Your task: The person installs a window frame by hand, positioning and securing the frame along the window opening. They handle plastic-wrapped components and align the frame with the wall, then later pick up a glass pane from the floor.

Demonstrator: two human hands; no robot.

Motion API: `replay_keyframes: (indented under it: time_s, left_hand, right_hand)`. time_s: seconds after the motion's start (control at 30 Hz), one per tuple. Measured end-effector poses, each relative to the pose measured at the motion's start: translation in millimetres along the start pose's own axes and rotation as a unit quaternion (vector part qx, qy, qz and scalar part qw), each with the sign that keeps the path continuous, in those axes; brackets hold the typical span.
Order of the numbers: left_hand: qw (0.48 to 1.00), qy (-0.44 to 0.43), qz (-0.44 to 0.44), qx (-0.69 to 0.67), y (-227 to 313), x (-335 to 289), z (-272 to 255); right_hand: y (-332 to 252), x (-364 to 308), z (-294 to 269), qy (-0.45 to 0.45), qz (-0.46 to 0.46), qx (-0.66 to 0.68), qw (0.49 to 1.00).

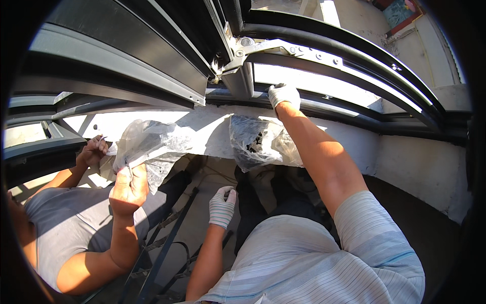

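Observation:
My right hand (284,96), in a whitish knit glove, reaches forward with its fingers curled over the dark lower rail of the window frame (324,101). Lower down, in front of my body, my left hand (223,205) wears a striped white glove. Its fingers are bent in toward the thumb; anything inside them is too small or hidden to make out. Between the two hands, on the pale sill (212,137), lies a clear plastic bag (253,142) with small black parts in it. A metal hinge arm (273,46) joins the open sash to the frame above.
At my left a co-worker's bare hands (129,190) hold up another clear plastic bag (152,144). The dark open sash (126,55) juts over the sill at upper left. Below stands a dark metal ladder-like frame (167,238), with thin cords on the floor.

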State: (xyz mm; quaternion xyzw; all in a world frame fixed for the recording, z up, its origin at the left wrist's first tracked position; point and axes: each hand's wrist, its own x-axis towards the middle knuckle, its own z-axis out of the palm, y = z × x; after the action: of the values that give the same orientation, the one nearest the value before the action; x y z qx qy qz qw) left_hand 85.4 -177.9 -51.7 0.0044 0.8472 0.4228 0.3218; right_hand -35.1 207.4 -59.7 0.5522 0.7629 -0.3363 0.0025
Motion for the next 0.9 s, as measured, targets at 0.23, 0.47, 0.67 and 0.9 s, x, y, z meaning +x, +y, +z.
replay_keyframes:
  time_s: [0.23,0.47,0.67,0.9]
  left_hand:
    - [1.000,-0.010,-0.021,0.018,-4,14,-12]
    - [0.998,-0.021,-0.028,0.042,-12,12,-11]
    - [0.998,-0.033,-0.026,0.056,-28,3,-6]
    - [0.996,-0.043,-0.059,0.053,-38,-2,-9]
  right_hand:
    - [-7,14,-5,-0.044,0.004,-0.091,0.995]
    - [-2,22,-7,-0.052,-0.013,-0.091,0.994]
    - [20,13,-12,-0.029,-0.077,-0.027,0.996]
    - [28,-13,-18,-0.010,-0.163,-0.038,0.986]
